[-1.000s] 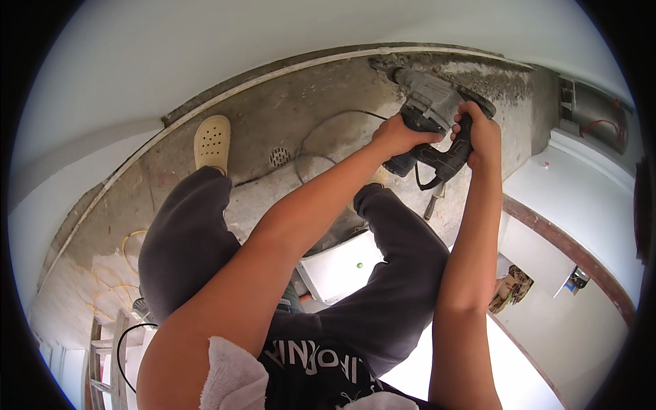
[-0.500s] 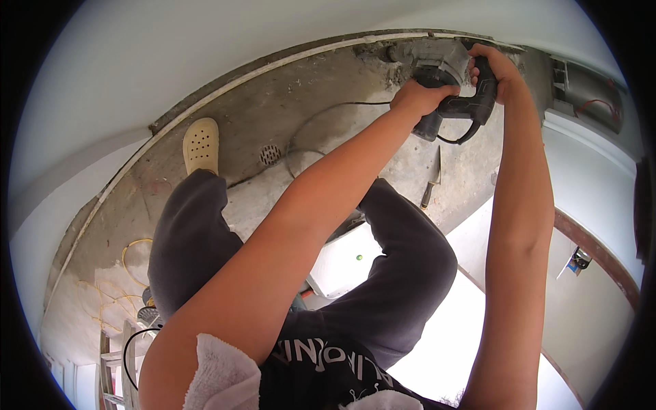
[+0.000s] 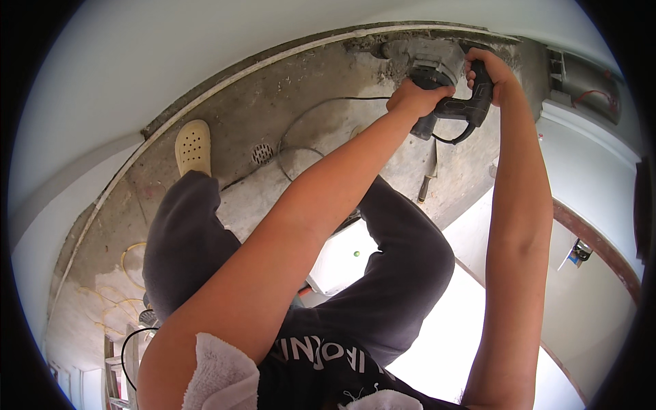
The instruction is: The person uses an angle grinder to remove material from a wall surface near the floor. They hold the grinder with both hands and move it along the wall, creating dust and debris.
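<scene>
A corded power cutter (image 3: pixel 437 67) with a dusty grey metal guard and a black body sits at the far edge of the floor, by the foot of the wall. My left hand (image 3: pixel 418 99) wraps round its black body from the left, thumb pointing right. Round the black loop-shaped rear handle, my right hand (image 3: pixel 493 74) is closed from the right. The guard hides whatever lies beneath it. A black cord (image 3: pixel 324 102) runs from the tool leftward and loops over the floor. Nearer to me lies a knife (image 3: pixel 425 188) with a dark handle, its blade pointing away.
A pale pipe (image 3: pixel 225 76) follows the wall base. A round floor drain (image 3: pixel 262 154) is near my cream clog (image 3: pixel 194 143). Yellow cord (image 3: pixel 123 260) and a ladder (image 3: pixel 113 369) are at lower left. A white surface (image 3: pixel 345 263) shows between my legs, and an open recess (image 3: pixel 588 96) holds red wires.
The view has shifted slightly, so the floor things sit a little further left. Both hands keep their hold on the cutter, which stays at nearly the same place by the wall.
</scene>
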